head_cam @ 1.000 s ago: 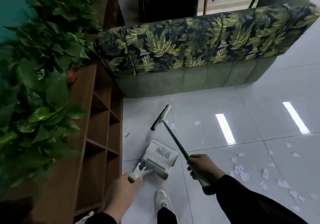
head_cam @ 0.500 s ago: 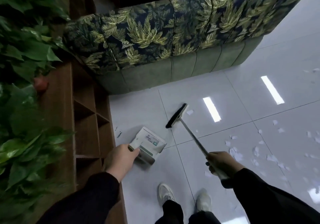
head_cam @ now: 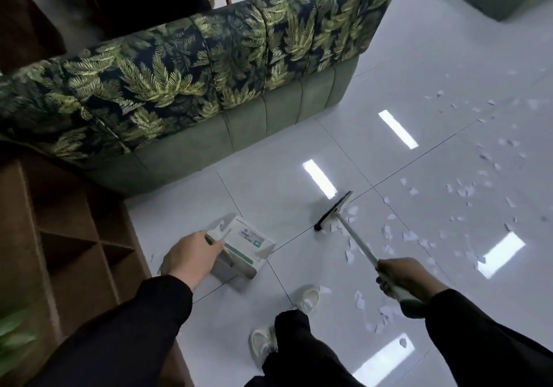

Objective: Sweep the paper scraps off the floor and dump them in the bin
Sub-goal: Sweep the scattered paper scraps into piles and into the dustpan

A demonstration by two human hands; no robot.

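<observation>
While the left hand (head_cam: 191, 256) gripped the dustpan (head_cam: 245, 244) handle, the right hand (head_cam: 402, 276) was closed round the broom (head_cam: 350, 228) shaft — its head rested on the floor (head_cam: 419, 87) among scraps (head_cam: 410, 235), which lay scattered right of the sofa (head_cam: 209, 87).
</observation>
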